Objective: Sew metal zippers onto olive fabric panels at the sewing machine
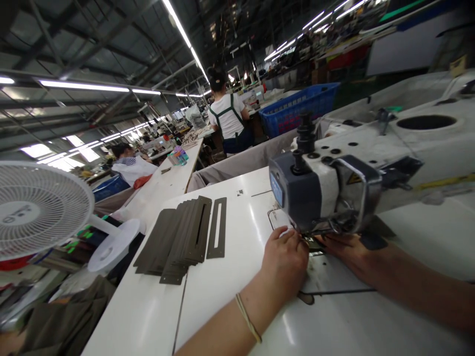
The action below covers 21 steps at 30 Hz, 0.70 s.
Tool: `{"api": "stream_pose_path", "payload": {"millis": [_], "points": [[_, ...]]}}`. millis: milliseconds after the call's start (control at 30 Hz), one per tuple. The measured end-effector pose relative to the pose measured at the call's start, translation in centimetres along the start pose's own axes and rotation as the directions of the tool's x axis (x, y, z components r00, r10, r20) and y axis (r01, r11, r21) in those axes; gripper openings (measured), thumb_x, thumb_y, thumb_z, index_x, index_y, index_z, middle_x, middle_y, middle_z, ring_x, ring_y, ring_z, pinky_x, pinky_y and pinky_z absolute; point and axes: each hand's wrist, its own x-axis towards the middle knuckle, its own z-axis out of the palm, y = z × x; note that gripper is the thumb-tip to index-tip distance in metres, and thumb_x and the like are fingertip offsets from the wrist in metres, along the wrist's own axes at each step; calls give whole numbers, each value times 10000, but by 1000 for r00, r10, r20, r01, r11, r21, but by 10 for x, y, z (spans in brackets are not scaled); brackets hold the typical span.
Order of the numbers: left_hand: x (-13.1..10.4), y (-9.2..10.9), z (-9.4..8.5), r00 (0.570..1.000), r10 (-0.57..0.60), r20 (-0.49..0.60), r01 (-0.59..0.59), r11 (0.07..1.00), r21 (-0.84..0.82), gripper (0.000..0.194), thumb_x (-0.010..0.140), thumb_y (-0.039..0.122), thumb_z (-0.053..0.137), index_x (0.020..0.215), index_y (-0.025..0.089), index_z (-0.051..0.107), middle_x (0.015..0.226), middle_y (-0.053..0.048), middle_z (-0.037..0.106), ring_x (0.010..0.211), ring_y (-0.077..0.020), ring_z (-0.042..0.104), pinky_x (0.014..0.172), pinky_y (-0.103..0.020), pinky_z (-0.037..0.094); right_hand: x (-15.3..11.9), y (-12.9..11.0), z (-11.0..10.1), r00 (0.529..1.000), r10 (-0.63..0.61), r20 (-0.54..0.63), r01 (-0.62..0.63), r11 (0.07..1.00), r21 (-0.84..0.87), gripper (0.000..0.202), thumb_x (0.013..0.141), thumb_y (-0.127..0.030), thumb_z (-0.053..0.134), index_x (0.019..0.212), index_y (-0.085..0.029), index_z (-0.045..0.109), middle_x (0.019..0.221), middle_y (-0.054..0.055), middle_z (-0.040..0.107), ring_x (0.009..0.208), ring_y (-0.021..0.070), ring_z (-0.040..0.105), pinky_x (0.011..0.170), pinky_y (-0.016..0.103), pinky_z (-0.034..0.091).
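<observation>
A white and dark grey sewing machine [300,193] stands on the white table [222,306]. My left hand [285,257], with a thin band round its wrist, rests beside the needle area, its fingers curled at a small piece of dark fabric [315,244]. On the other side, my right hand [345,249] reaches under the machine head; its fingertips are hidden. Left of the machine lies a fanned stack of dark olive slotted pieces [178,237], and one single slotted piece [217,228] lies next to it.
A white fan [40,212] stands at the left edge. Dark folded cloth [70,316] lies below it. Behind the table are a blue basket [300,109], a person in a white shirt [228,116] with their back turned, and another seated person [131,168] further left.
</observation>
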Motion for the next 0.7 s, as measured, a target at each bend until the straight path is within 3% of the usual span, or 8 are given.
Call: {"api": "stream_pose_path", "payload": {"millis": [133, 300, 533, 600, 700], "points": [[-2, -1, 4, 1000, -15, 7, 16, 1000, -11, 96, 917, 144, 558, 870, 142, 641, 946, -69, 721, 915, -193, 673, 949, -360, 500, 5, -1, -6, 999, -22, -43, 23, 999, 30, 323, 905, -87, 401, 976, -221, 686, 883, 51, 720, 740, 199, 679, 640, 287, 554], [-6, -4, 9, 997, -41, -66, 38, 999, -36, 101, 918, 180, 576, 844, 153, 639, 906, -46, 722, 891, -176, 674, 964, -356, 488, 6, -1, -11, 989, 66, -135, -72, 997, -41, 259, 950, -313, 454, 900, -193, 677, 823, 90, 688, 713, 239, 651, 644, 355, 561], [-8, -5, 2, 986, -157, -62, 148, 981, -124, 53, 846, 232, 664, 850, 182, 679, 949, -40, 720, 889, -185, 674, 990, -410, 464, 12, 11, -8, 993, 92, -73, -104, 974, -201, 315, 898, -423, 533, 922, -149, 685, 888, 129, 700, 867, 285, 659, 791, 453, 551], [-10, -4, -4, 982, -181, -58, 171, 974, -148, 51, 841, 229, 676, 878, 200, 695, 1013, -37, 724, 959, -195, 667, 1006, -433, 451, 3, 5, -13, 993, 76, -88, -95, 969, -227, 379, 901, -451, 516, 1008, -126, 679, 973, 150, 701, 917, 283, 659, 809, 438, 543], [-19, 2, -14, 982, -172, -84, 154, 970, -189, 86, 859, 207, 656, 929, 231, 700, 1082, -24, 723, 1084, -203, 632, 1043, -456, 421, -34, -18, -21, 986, 55, -158, -107, 934, -341, 505, 906, -502, 457, 1101, -81, 657, 1100, 219, 671, 957, 322, 649, 772, 447, 534]]}}
